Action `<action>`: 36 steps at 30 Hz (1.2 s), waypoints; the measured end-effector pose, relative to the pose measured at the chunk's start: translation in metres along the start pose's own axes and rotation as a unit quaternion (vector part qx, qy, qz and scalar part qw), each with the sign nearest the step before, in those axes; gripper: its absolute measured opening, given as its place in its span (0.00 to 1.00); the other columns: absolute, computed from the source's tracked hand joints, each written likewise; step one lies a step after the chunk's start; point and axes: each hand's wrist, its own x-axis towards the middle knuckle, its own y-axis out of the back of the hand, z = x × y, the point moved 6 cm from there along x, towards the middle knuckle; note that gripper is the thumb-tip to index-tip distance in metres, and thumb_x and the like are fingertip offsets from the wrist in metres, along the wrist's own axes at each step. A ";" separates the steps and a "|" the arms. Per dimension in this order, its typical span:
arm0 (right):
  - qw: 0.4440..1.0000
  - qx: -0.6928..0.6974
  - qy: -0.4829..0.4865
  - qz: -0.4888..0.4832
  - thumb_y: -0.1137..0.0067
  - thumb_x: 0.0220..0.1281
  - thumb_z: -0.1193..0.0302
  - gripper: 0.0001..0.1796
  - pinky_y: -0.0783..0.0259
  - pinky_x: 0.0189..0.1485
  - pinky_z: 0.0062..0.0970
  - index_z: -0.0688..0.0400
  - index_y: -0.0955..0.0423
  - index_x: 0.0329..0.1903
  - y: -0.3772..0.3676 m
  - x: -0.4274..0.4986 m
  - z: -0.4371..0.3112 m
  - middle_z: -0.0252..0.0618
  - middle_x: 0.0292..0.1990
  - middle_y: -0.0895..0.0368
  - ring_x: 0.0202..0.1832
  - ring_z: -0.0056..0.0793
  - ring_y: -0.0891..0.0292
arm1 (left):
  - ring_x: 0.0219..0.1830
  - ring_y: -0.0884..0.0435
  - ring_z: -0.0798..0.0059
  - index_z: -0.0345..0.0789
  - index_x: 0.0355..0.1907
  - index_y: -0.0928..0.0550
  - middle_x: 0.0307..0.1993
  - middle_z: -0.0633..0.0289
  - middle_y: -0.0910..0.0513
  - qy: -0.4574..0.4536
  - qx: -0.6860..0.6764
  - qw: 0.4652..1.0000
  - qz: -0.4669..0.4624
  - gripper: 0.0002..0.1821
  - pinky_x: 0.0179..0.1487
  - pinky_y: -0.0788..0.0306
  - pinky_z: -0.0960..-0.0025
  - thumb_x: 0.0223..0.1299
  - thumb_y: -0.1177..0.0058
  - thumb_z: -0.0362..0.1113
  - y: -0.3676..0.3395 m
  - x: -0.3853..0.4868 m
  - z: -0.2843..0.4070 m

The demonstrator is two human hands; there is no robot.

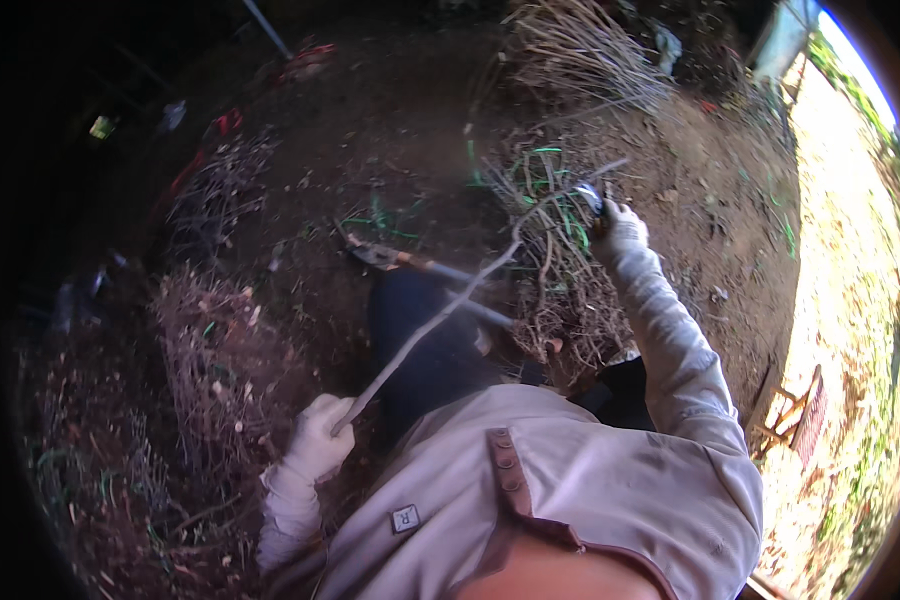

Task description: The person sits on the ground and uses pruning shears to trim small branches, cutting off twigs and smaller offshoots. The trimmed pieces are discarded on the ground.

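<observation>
My left hand (321, 435), in a pale work glove, grips the near end of a long woody stem (435, 321). The stem runs slantwise up across my lap, bends midway, and its thin end passes beside my right hand (621, 225). That hand, also gloved, is closed around a small cutting tool (589, 199), which looks like hand pruners. Its shiny metal part lies against or very near the stem; contact is hard to tell. Beneath the tool is a heap of rooted cuttings (570, 300) with green ties (546, 154) among it.
Loppers (379, 255) lie by my knee, handles partly under the stem. A bundle of cut sticks (585, 52) rests at the far side. Twig piles (210, 352) cover the left. A wooden chair (795, 412) stands on sunlit ground at right.
</observation>
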 end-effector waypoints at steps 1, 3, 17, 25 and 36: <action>1.000 0.005 -0.005 0.025 0.44 0.50 0.64 0.22 0.29 0.48 0.44 0.54 0.30 0.50 -0.010 -0.002 0.017 0.49 0.43 0.23 0.46 0.51 0.26 | 0.36 0.20 0.64 0.30 0.44 0.20 0.35 0.54 0.23 -0.014 0.027 0.999 0.010 0.18 0.39 0.27 0.70 0.45 0.51 0.22 0.002 0.001 0.001; 0.996 -0.015 -0.018 0.087 0.38 0.47 0.62 0.29 0.30 0.49 0.44 0.55 0.33 0.54 -0.013 -0.007 0.016 0.49 0.48 0.27 0.49 0.51 0.28 | 0.38 0.20 0.63 0.31 0.45 0.20 0.36 0.54 0.22 -0.040 -0.006 0.998 0.042 0.19 0.42 0.26 0.69 0.46 0.49 0.23 0.002 -0.012 -0.003; 0.990 -0.101 0.073 0.065 0.48 0.53 0.63 0.22 0.31 0.50 0.42 0.55 0.33 0.52 0.020 0.001 -0.013 0.49 0.43 0.24 0.46 0.46 0.26 | 0.38 0.20 0.59 0.30 0.43 0.20 0.36 0.52 0.23 -0.008 0.002 0.999 0.035 0.18 0.40 0.25 0.68 0.45 0.48 0.22 -0.009 -0.021 0.001; 0.996 0.085 -0.025 -0.009 0.49 0.52 0.69 0.13 0.26 0.37 0.38 0.57 0.28 0.42 -0.015 -0.005 0.026 0.48 0.30 0.20 0.34 0.48 0.22 | 0.28 0.24 0.73 0.29 0.45 0.22 0.34 0.59 0.24 -0.019 0.011 0.982 0.189 0.17 0.32 0.28 0.71 0.50 0.53 0.21 0.010 -0.027 -0.018; 0.759 0.591 -0.268 0.051 0.41 0.53 0.79 0.12 0.37 0.22 0.19 0.61 0.28 0.42 -0.039 -0.056 0.086 0.30 0.23 0.26 0.21 0.18 0.33 | 0.57 0.30 0.54 0.30 0.54 0.26 0.54 0.44 0.28 0.492 -0.012 0.648 0.580 0.32 0.57 0.35 0.58 0.58 0.50 0.57 0.183 -0.122 -0.174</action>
